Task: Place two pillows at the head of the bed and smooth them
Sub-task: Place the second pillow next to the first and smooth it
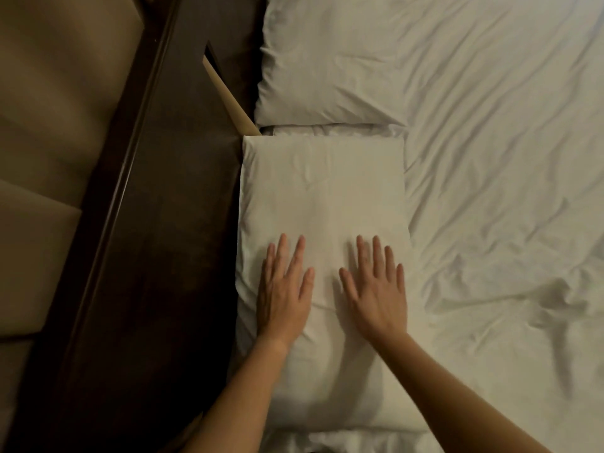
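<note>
Two white pillows lie along the headboard side of the bed. The near pillow (323, 197) runs from the middle of the view down to the bottom. My left hand (284, 289) and my right hand (376, 289) rest flat on it, palms down, fingers spread, side by side and holding nothing. The far pillow (327, 67) lies beyond it at the top, its edge almost touching the near pillow's far end.
A dark wooden headboard (163, 223) runs along the left of the pillows, with beige padded panels (49, 125) further left. A wrinkled white sheet (506, 207) covers the bed to the right.
</note>
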The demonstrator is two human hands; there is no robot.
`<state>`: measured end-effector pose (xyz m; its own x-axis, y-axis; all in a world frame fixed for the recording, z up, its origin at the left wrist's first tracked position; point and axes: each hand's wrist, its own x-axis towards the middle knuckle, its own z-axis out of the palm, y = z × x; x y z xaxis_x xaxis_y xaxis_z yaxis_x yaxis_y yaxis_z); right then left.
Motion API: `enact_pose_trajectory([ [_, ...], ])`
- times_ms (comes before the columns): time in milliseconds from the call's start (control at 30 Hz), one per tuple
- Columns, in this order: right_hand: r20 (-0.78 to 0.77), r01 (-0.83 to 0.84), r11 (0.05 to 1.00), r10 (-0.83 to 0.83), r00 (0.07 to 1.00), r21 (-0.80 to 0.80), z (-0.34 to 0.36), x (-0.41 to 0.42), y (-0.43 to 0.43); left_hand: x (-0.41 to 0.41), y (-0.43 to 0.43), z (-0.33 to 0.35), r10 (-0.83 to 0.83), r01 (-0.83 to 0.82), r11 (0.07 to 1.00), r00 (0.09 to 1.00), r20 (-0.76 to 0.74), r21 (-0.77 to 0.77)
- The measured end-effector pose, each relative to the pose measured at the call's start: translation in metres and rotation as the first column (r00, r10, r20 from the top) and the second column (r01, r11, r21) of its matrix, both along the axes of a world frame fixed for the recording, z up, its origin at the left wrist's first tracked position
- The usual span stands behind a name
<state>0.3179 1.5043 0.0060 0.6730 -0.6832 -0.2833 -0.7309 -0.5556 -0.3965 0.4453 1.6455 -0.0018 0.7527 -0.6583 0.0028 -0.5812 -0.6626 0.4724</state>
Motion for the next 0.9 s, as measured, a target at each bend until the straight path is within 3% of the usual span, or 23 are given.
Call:
enact_pose_trajectory([
  [133,-0.068,-0.030,0.999,0.031,0.997,0.025,-0.012,-0.024,0.037,-0.032,0.038,-0.030,-0.035,0.030,0.986,0.999,0.031,0.165],
  [267,-0.079,0.015,1.000,-0.016,0.997,-0.009,-0.026,-0.046,0.035,-0.031,0.058,-0.045,-0.035,0.019,0.978,0.997,0.074,0.209],
  [500,-0.115,0.093,0.996,-0.091,0.989,0.017,-0.040,-0.089,0.023,-0.032,0.077,-0.060,0.040,-0.059,0.980,0.994,0.101,0.190],
  [667,-0.169,0.131,0.989,-0.117,0.979,0.073,-0.039,-0.118,0.011,-0.034,0.097,-0.054,0.134,-0.133,0.974,0.991,0.007,0.183],
  [767,-0.145,0.201,0.976,-0.188,0.971,0.079,-0.027,-0.131,0.011,-0.038,0.099,-0.031,0.272,-0.263,0.953,0.961,-0.045,0.152],
  [833,-0.108,0.136,0.990,-0.130,0.986,0.046,-0.014,-0.131,0.021,-0.050,0.097,-0.011,0.300,-0.295,0.948,0.953,-0.028,0.122],
  [900,-0.064,0.046,0.999,-0.045,0.997,0.007,-0.003,-0.121,0.039,-0.071,0.093,0.002,0.198,-0.202,0.974,0.979,0.049,0.105],
])
